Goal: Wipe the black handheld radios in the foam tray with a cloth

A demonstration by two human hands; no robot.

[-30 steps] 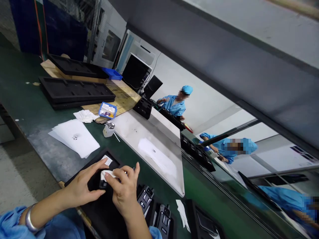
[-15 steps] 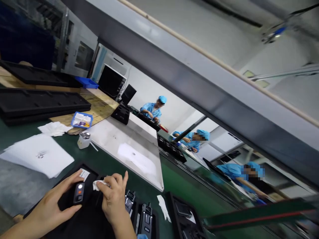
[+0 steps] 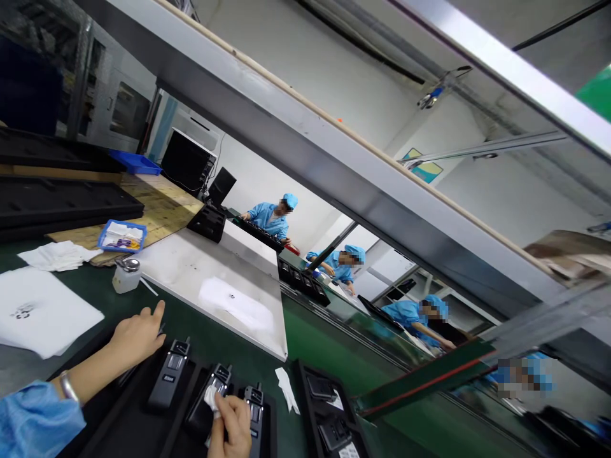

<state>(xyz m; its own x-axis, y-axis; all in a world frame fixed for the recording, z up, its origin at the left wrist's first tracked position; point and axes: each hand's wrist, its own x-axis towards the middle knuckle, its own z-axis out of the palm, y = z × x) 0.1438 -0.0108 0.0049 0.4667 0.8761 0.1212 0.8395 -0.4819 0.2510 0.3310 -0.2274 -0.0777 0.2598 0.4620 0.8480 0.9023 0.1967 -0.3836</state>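
Note:
My left hand (image 3: 136,337) is over the top end of a dark two-way radio (image 3: 128,375) at the left of the black tray (image 3: 117,416). Its index finger is stretched out and the thumb stands apart; the other fingers are partly hidden. My right hand (image 3: 232,423) pinches a white wiping cloth (image 3: 210,397) against the front of another two-way radio (image 3: 195,416). Between my hands a black two-way radio (image 3: 165,385) lies face up in the tray. One more two-way radio (image 3: 256,413) lies just right of my right hand, partly covered by it.
A dispenser bottle (image 3: 126,275), a stack of white sheets (image 3: 45,312) and folded cloths (image 3: 57,256) are at the left. A second black tray (image 3: 301,407) holds dark parts on the right. Ahead lies a white board (image 3: 176,257). Co-workers in blue sit along the line.
The radio that was raised in my left hand now lies low in the tray. My right hand has moved nearer, bringing the cloth to another radio. The view has shifted right.

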